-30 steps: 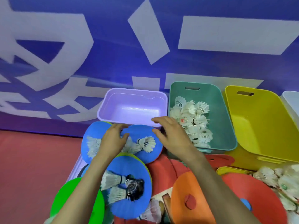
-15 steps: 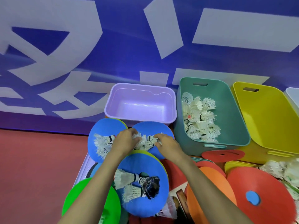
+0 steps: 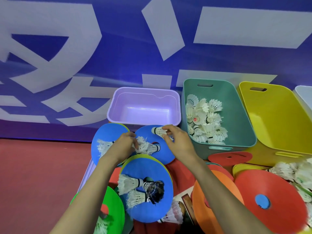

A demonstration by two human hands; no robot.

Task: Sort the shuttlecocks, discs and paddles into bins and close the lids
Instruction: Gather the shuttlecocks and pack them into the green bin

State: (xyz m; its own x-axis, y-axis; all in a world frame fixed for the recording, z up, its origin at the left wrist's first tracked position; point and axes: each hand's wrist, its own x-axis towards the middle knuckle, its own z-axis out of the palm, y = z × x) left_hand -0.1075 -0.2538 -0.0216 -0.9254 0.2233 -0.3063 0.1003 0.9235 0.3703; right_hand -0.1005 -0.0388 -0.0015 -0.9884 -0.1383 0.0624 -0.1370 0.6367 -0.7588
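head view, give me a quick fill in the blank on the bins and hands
1. The white feather shuttlecocks lie in the ____ plastic bin.
2. The lilac plastic bin holds ____.
3. The right hand pinches a shuttlecock above a ____ round disc.

Missing words: green; nothing; blue

White shuttlecocks [image 3: 205, 119] heaped in teal bin [image 3: 239, 119]; purple bin [image 3: 176, 105] open, w/o contents.

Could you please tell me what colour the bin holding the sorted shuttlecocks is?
The shuttlecock bin is teal green, seen clearly in the head view.
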